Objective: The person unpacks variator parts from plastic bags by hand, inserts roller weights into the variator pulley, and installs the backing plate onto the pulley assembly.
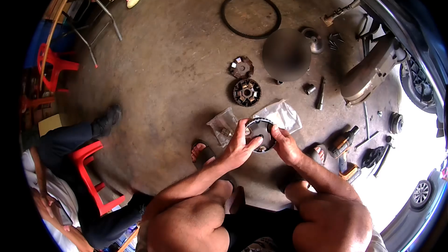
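A round dark metal part [267, 129] with a toothed rim is held between both hands above the floor. My left hand [239, 145] grips its left side, with the thumb lying across its face. On the right edge, my right hand [285, 145] holds it with fingers closed round the rim. Clear plastic bags [282, 115] lie on the floor just beyond the part. A round part with several slots [247, 92] rests farther ahead, and a dark plate with white pieces [241, 67] lies beyond it.
A black belt [251, 15] lies far ahead. Rightward are a socket [309, 88], a long metal tool [321, 93], a power drill [344, 142] and a large metal cover [371, 70]. A person [60, 182] sits at left by a red stool [95, 182].
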The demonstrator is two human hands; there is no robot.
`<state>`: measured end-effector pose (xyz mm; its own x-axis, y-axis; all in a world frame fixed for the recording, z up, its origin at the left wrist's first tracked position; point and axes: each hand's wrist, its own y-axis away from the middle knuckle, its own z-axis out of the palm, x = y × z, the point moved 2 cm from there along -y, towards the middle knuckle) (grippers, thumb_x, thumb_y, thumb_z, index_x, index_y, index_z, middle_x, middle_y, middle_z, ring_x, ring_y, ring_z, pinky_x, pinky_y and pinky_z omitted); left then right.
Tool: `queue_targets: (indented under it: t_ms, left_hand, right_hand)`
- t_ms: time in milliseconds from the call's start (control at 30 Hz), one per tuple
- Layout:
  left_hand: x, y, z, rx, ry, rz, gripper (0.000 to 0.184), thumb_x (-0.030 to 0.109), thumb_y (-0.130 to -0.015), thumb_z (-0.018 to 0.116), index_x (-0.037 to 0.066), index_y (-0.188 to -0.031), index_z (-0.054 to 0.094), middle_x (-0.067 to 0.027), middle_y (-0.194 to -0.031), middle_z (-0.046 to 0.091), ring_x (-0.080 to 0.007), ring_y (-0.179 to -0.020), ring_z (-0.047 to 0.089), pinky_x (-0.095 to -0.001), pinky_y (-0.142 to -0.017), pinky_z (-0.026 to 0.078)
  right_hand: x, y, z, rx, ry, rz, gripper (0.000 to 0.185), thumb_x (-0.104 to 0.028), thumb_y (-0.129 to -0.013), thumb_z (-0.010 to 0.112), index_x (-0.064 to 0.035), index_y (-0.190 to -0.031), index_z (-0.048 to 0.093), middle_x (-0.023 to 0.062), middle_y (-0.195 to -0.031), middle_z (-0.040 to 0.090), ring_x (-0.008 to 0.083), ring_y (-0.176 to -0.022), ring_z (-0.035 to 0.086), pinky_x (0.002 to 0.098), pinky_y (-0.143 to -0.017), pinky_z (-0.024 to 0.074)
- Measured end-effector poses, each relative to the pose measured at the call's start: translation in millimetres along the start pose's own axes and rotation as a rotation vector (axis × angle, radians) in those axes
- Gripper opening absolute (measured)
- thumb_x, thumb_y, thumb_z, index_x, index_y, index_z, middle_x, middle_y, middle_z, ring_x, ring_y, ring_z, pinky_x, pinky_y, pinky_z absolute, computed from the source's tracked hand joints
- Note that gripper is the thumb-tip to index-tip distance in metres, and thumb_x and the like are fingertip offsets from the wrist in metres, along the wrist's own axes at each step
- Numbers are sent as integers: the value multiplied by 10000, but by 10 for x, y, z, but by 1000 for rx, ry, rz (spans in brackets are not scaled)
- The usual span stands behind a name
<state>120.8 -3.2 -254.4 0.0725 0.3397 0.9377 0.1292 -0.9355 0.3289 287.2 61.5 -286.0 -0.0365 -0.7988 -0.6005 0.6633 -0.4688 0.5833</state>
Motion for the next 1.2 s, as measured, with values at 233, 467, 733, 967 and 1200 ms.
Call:
queue_targets:
  t_ms: [233, 467, 733, 967, 1200]
  left_hand:
    - [-15, 2, -4, -27, 24, -64, 564, 174, -935, 671, 32, -1374, 347, -164, -1231, 558, -233, -1124, 556, -362, -945, 468]
    - [-83, -1, 15, -33, 48, -44, 533, 144, -932, 661, 31, -1354, 355, -167, -1213, 544, -232, -1094, 566, -368, -915, 487]
    - [-81, 5, 30, -34, 111, -62, 513, 155, -925, 668, 18, -1326, 379, -189, -1201, 528, -266, -1104, 549, -390, -941, 461]
    - [-89, 12, 48, -47, 31, -43, 566, 177, -923, 685, 19, -1353, 354, -194, -1225, 528, -276, -1101, 573, -391, -920, 484]
    - [-110, 11, 58, -81, 135, -90, 559, 141, -953, 650, 32, -1381, 307, -142, -1219, 550, -193, -1102, 575, -346, -906, 513]
  right_hand:
    - [-33, 14, 13, 6, -5, -2, 635, -507, -1033, 422, 50, -1317, 535, 101, -1196, 631, 175, -1093, 578, 341, -962, 455]
    - [-63, 40, 35, -26, -34, -5, 608, -481, -1033, 445, 41, -1336, 518, 113, -1244, 612, 187, -1150, 559, 346, -990, 442]
    - [-74, 56, 35, -28, -34, -8, 581, -459, -1039, 444, 40, -1328, 522, 106, -1246, 610, 188, -1151, 559, 345, -992, 439]
    - [-10, 58, -3, -32, -86, -35, 568, -438, -1043, 442, 44, -1337, 514, 108, -1264, 604, 194, -1168, 556, 352, -1009, 431]
    - [-33, 56, 13, -42, -77, -48, 583, -453, -1040, 437, 39, -1345, 507, 114, -1275, 599, 199, -1176, 557, 355, -1019, 428]
